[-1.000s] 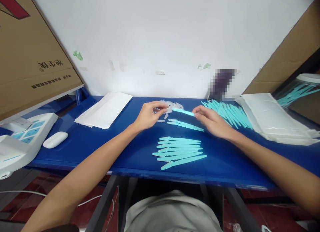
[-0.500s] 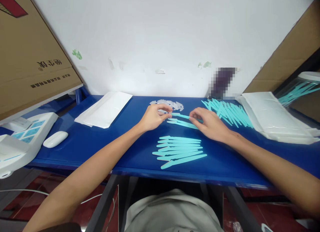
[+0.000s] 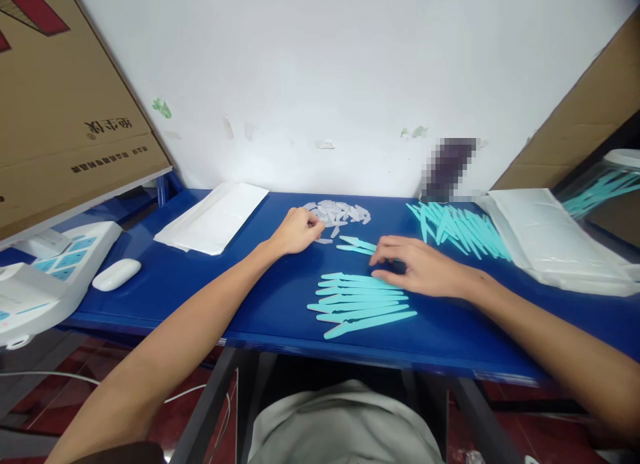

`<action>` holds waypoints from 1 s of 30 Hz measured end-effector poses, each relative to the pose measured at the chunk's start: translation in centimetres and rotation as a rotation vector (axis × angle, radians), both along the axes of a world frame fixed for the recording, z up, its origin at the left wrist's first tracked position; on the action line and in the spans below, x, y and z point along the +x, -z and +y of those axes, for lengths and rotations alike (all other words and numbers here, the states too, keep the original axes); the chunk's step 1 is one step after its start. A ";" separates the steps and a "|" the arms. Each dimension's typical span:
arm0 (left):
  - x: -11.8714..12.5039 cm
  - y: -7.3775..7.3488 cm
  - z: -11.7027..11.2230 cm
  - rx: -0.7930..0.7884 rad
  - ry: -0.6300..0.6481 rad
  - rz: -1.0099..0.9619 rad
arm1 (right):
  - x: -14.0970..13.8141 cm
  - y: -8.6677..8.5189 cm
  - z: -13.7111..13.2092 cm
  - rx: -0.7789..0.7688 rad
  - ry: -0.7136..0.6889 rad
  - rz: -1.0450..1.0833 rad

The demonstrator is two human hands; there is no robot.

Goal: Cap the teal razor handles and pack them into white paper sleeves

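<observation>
Beside a pile of small clear plastic blade caps point(image 3: 345, 212), my left hand point(image 3: 299, 231) rests with its fingers curled together; whatever they hold, if anything, is hidden. Two loose caps lie just by its fingertips. My right hand point(image 3: 413, 264) hovers over the right ends of a few turquoise eyebrow razors point(image 3: 354, 245), thumb and forefinger apart, with no razor visibly gripped. Nearer the table's front edge is a row of several turquoise razors point(image 3: 365, 306), lying side by side with their handles to the right.
A heap of turquoise razors point(image 3: 460, 229) lies at the right, beside white packets point(image 3: 555, 237) and a clear jar point(image 3: 607, 184) of razors. To the left are a white packet point(image 3: 215, 217), a white oval case point(image 3: 117, 275), a white device point(image 3: 60, 284) and a cardboard box point(image 3: 65, 97).
The razor held between both hands no longer shows there. My left hand has moved slightly left, its fingers curling in; my right hand has come nearer me, its fingers parting.
</observation>
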State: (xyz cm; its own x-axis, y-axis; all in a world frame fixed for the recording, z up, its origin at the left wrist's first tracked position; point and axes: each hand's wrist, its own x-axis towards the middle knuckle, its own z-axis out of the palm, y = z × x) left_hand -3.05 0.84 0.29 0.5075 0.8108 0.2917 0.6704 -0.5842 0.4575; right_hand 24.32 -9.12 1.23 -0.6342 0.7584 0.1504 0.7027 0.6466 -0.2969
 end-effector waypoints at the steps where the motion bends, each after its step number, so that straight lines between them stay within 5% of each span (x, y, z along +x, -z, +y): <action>1: -0.1 -0.1 0.0 -0.016 0.013 -0.004 | -0.1 -0.1 -0.1 -0.030 -0.025 -0.013; 14: -1.2 -1.1 0.1 0.192 0.123 0.066 | 0.3 -0.3 0.1 -0.150 0.033 -0.026; 22: -1.9 -1.2 0.4 0.138 0.282 0.294 | 0.7 -0.2 0.5 -0.011 0.145 -0.007; 30: -1.4 -0.9 0.4 -0.033 0.376 0.207 | 1.0 -0.5 0.4 -0.200 0.183 0.178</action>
